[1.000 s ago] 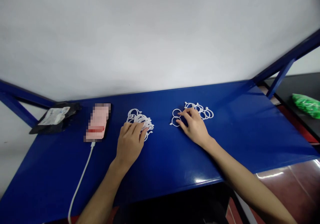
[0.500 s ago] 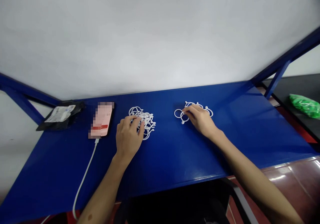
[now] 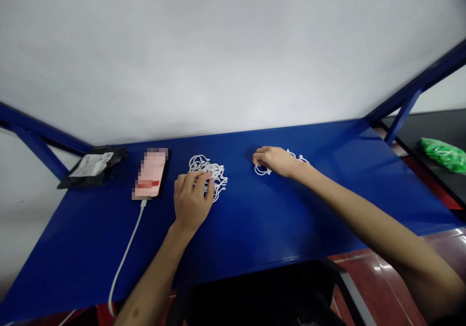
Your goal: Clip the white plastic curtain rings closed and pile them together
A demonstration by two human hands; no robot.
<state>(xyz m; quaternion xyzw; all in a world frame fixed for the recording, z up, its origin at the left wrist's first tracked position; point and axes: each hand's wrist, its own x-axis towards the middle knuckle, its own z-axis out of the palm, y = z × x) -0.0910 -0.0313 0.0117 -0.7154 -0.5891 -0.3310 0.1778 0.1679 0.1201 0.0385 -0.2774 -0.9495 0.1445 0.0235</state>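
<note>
A loose pile of thin white plastic rings (image 3: 217, 171) with small knobs lies on the blue table, left of centre. My left hand (image 3: 192, 197) rests palm down on the pile's near left side, its fingers bent a little and the thumb apart, with several rings partly hidden beneath. Farther right, my right hand (image 3: 274, 160) is closed over white rings (image 3: 260, 171), fingertips curled down at their far left side. More white rings (image 3: 303, 158) show just behind that wrist. Exactly how the right fingertips grip is hidden.
A phone (image 3: 151, 173) with a pink screen lies left of the pile, its white cable (image 3: 125, 255) running over the front edge. Beyond it is a black labelled package (image 3: 92, 166). Blue frame bars flank the table (image 3: 247, 229). A green bag (image 3: 444, 154) lies on a dark surface at right.
My right hand has shifted left and turned, its fingers now curled over the rings that showed at its fingertips. The left hand stays at the pile, nearly unmoved.
</note>
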